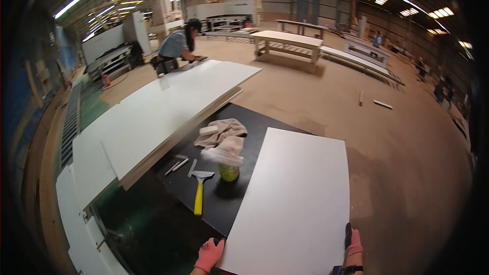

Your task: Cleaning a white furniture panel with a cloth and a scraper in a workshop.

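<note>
A white rectangular panel (pixel 300 193) lies in front of me, its far part over a black tabletop (pixel 270 117). My left hand (pixel 209 254), in a pink and black glove, grips the panel's near left edge. On the opposite edge, my gloved right hand (pixel 353 242) is closed round the near right side, some fingers hidden. Left of the panel, a scraper (pixel 199 193) with a yellow handle rests on the black top. Beside it stands a green container (pixel 229 172) with a white cloth (pixel 222 156) over its mouth. Behind these is a crumpled beige cloth (pixel 232 128).
Large white panels (pixel 158 117) are stacked to my left, with another person (pixel 177 46) bending over their far end. Small white strips (pixel 180 165) lie near the scraper. A wooden workbench (pixel 288 39) stands farther back, and loose strips (pixel 382 104) are on the brown floor.
</note>
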Available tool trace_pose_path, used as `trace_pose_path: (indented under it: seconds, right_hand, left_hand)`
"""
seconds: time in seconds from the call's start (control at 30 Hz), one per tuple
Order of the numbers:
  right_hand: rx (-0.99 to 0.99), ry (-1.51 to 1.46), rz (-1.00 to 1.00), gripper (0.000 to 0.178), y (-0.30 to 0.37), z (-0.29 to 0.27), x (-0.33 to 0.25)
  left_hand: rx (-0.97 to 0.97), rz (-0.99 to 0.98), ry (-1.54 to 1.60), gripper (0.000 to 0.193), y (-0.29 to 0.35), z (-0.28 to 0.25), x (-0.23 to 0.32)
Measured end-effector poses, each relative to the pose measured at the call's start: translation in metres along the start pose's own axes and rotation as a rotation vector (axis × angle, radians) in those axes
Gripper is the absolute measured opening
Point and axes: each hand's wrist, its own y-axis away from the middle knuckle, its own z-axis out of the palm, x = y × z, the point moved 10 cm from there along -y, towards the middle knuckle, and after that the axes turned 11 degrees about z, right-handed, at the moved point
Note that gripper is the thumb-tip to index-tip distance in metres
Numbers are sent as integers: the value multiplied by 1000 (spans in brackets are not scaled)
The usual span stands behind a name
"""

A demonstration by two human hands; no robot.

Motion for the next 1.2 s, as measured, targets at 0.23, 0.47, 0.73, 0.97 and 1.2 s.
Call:
trace_pose_path:
  seconds: [0.23,0.47,0.73,0.97,1.2]
  right_hand:
    - [-533,-606,152,50,-33,61,-53]
    - [-446,-744,146,49,-24,58,-51]
    - [-220,-524,79,48,23,27,-73]
    - [-29,-406,-35,48,54,-4,-95]
    - [234,-365,-258,47,126,-37,-141]
  left_hand:
    - [-62,539,13,47,-9,41,38]
    - [51,-296,176,49,23,53,1]
    - [124,-308,290,48,59,28,25]
    - [258,-230,482,44,68,0,26]
    - [601,-121,789,36,106,-43,-33]
